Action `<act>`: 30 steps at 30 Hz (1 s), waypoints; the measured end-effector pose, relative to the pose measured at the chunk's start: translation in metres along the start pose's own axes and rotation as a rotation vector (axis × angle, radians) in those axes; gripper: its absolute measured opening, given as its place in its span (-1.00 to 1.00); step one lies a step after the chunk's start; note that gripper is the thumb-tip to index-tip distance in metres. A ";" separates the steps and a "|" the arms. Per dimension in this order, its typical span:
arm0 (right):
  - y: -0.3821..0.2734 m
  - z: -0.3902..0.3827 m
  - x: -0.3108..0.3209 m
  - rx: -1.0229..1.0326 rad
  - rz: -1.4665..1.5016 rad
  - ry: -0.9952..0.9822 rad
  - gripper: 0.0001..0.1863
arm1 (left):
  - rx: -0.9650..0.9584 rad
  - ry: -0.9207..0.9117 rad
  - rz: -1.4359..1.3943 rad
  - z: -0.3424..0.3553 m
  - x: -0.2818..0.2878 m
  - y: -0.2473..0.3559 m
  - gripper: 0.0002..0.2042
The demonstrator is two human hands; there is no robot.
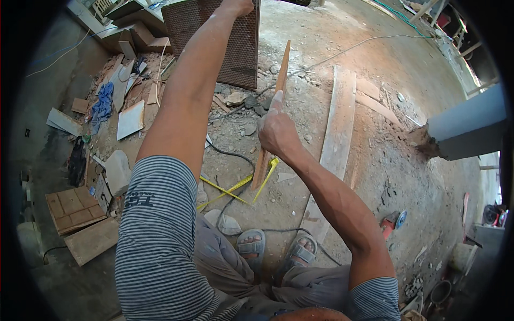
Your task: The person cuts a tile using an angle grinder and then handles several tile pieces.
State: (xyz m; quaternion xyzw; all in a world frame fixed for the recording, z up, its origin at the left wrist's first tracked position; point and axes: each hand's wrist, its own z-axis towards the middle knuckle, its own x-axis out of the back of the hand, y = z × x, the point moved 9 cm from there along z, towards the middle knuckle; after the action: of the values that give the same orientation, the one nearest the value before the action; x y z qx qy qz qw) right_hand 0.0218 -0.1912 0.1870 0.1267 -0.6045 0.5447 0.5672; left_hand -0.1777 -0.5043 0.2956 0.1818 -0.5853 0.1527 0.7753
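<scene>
In right hand (278,132), wooden strip (283,69), lengthwise forward-right

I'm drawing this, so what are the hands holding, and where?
The right hand grips a wooden strip around its middle. The left hand is by a brown mesh-patterned panel; its grip is unclear.

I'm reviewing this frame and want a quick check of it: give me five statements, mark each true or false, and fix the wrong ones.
1. The right hand holds a wooden strip. True.
2. A yellow measuring tape shows in front of the sandals. True.
3. The left hand is down beside the sandals. False: it is at the picture's top edge, by the brown patterned panel.
4. The red power tool lies to the left of the sandals. False: it lies to their right.
5. The cloth on the rubble is white. False: it is blue.
</scene>
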 end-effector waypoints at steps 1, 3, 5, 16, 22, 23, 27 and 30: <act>0.018 -0.001 -0.004 0.033 -0.093 -0.015 -0.33 | -0.026 -0.018 -0.038 0.000 -0.011 0.022 -0.68; 0.047 -0.010 0.016 -0.075 -0.092 0.024 -0.35 | -0.075 0.137 -0.223 -0.017 0.004 0.066 -0.69; 0.043 -0.011 0.018 -0.100 -0.029 0.057 -0.37 | -0.078 0.149 -0.140 -0.016 0.005 0.051 -0.73; 0.029 -0.013 0.005 0.131 -0.206 -0.137 -0.59 | -0.245 0.477 0.330 -0.057 0.018 0.070 -0.60; 0.042 -0.025 0.042 -0.043 0.007 0.053 -0.76 | -0.392 0.102 0.281 -0.080 0.043 0.025 -0.54; 0.046 -0.027 0.045 -0.040 0.010 0.057 -0.76 | -0.467 -0.030 0.389 -0.088 0.041 0.014 -0.56; 0.073 -0.028 0.024 -0.129 -0.006 -0.096 -0.47 | -0.017 -0.384 0.284 -0.105 0.039 -0.118 -0.64; 0.063 -0.030 0.037 -0.232 0.110 -0.096 -0.27 | -0.282 -0.340 0.360 -0.145 0.039 -0.143 -0.66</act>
State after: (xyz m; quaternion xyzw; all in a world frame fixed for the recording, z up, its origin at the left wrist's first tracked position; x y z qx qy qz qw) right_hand -0.0221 -0.1269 0.1778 0.0530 -0.6960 0.4948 0.5176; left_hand 0.0202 -0.5633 0.2829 -0.0119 -0.7451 0.1725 0.6441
